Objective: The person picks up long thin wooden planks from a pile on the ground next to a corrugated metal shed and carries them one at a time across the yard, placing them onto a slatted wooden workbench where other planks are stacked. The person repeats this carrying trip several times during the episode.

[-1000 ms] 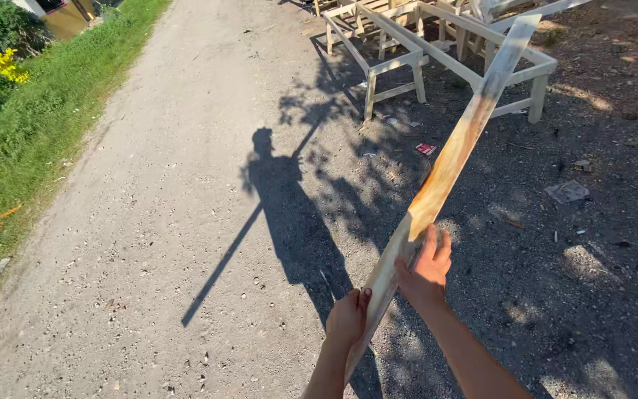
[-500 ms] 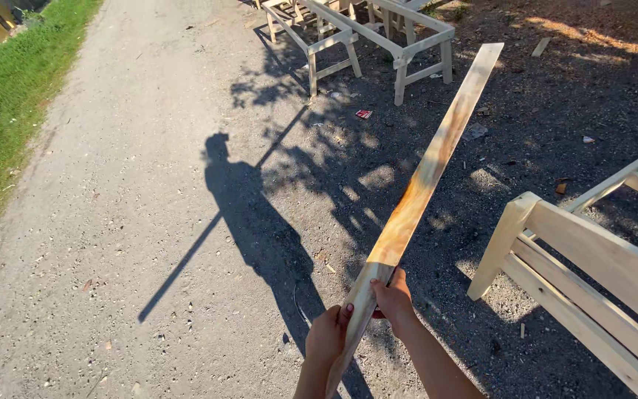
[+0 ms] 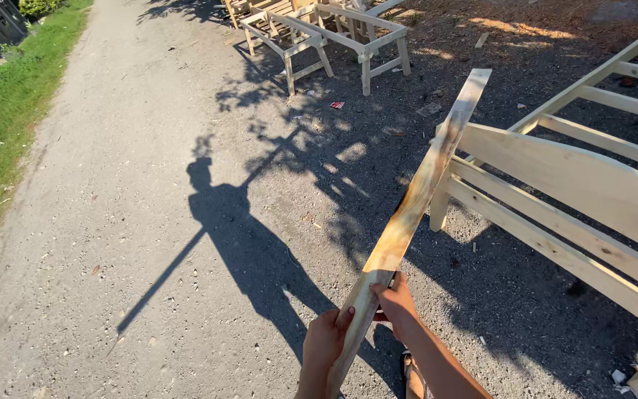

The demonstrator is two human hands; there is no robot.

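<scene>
- Left hand [image 3: 325, 341] and right hand [image 3: 395, 301] both clasp the near end of a plank [image 3: 415, 209], low in view; forearms are cut off by the bottom edge.
- The plank is long, pale, streaked amber, slanting up and away to the right.
- Its far end overlaps a bare wooden frame [image 3: 577, 185] on the right; whether they touch is unclear.
- Open gravel [image 3: 112, 222] spreads left, crossed by the person's shadow [image 3: 238, 236].
- Trestles [image 3: 326, 37] stand far off; grass [image 3: 1, 111] lines the left edge.
</scene>
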